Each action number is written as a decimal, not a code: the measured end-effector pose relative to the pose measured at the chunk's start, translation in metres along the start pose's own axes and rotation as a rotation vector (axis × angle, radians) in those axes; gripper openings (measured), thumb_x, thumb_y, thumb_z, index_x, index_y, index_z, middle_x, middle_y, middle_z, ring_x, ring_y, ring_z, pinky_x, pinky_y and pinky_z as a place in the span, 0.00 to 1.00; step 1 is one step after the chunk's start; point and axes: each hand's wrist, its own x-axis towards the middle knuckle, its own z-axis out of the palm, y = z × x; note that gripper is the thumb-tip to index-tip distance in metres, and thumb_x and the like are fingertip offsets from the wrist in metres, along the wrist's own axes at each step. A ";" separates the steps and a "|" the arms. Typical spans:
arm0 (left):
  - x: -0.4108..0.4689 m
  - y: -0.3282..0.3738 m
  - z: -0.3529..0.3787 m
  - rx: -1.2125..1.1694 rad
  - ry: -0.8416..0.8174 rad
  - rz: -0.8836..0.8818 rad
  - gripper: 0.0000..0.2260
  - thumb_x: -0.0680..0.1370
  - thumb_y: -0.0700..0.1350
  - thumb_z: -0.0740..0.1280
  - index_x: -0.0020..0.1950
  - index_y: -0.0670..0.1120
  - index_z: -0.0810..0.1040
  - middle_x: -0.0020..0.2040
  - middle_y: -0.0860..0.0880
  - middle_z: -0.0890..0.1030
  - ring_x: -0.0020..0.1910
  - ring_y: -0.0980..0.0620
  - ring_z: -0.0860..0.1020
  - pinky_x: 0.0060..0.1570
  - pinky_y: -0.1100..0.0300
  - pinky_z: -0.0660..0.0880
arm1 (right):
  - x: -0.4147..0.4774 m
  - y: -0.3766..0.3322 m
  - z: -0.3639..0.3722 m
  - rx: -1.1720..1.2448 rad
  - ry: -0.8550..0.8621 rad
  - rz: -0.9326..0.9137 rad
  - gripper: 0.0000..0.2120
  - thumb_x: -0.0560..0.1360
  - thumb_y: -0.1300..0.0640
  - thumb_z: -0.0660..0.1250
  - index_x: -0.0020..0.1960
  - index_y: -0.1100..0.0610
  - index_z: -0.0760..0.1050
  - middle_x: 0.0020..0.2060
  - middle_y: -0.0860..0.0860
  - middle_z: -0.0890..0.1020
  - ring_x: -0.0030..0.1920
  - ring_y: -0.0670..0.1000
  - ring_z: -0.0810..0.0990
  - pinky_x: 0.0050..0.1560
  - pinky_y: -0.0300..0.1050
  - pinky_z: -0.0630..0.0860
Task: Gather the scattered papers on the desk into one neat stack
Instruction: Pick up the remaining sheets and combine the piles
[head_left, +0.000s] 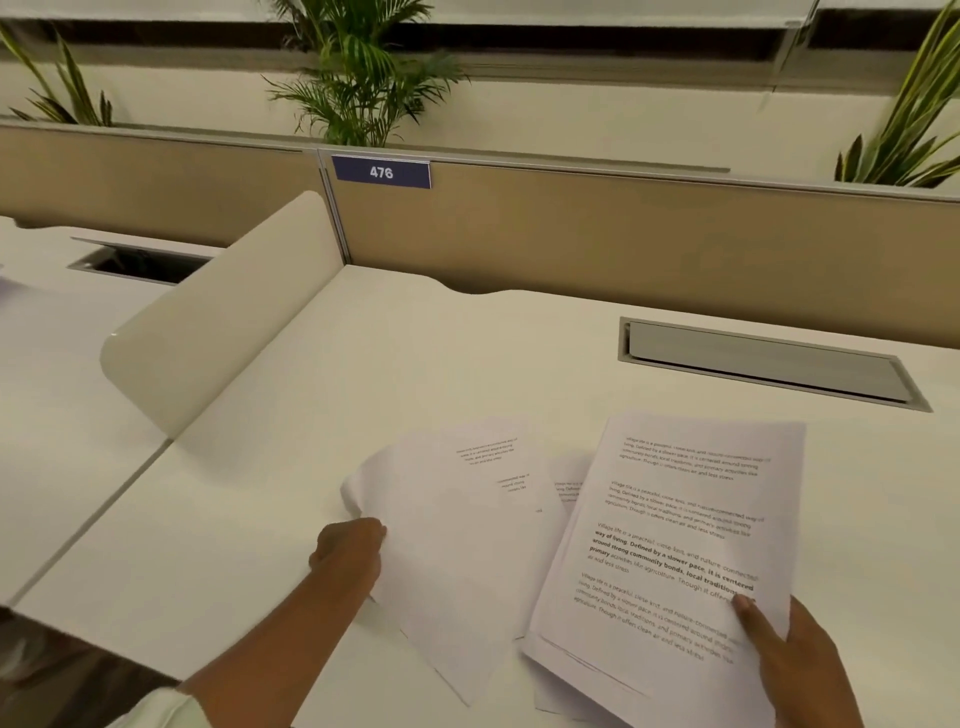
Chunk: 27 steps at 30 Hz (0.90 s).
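Observation:
A bundle of printed papers (670, 535) is held tilted above the white desk (415, 353) at the right. My right hand (795, 660) grips its lower right corner, thumb on the top sheet. To the left lie several loose sheets (457, 545), overlapping and fanned out, partly tucked under the bundle. My left hand (348, 551) pinches the left edge of these loose sheets, which curls up a little at the fingers.
A closed cable hatch (769, 364) is set into the desk at the back right. A rounded cream divider (223, 312) rises on the left. A tan partition (623, 239) with a blue "476" label (382, 172) runs along the back, plants behind it.

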 end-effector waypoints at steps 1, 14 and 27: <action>-0.013 0.006 -0.002 -0.044 0.009 -0.006 0.19 0.69 0.39 0.70 0.59 0.36 0.76 0.64 0.36 0.76 0.61 0.37 0.76 0.60 0.48 0.74 | 0.000 0.001 0.000 -0.001 -0.022 -0.028 0.15 0.77 0.60 0.62 0.62 0.65 0.73 0.45 0.60 0.76 0.43 0.58 0.75 0.38 0.46 0.68; -0.170 0.149 -0.008 0.326 -0.057 0.902 0.37 0.71 0.35 0.68 0.74 0.50 0.54 0.48 0.45 0.75 0.43 0.44 0.75 0.41 0.55 0.73 | -0.005 -0.014 0.048 0.097 -0.136 -0.292 0.36 0.72 0.67 0.68 0.74 0.49 0.58 0.62 0.34 0.69 0.58 0.52 0.74 0.60 0.50 0.71; -0.210 0.117 0.120 0.877 -0.223 0.936 0.49 0.71 0.35 0.71 0.77 0.49 0.38 0.69 0.37 0.65 0.48 0.47 0.78 0.44 0.59 0.74 | -0.033 -0.036 0.099 0.204 -0.266 -0.179 0.09 0.71 0.47 0.69 0.33 0.39 0.82 0.35 0.50 0.86 0.37 0.45 0.84 0.37 0.35 0.77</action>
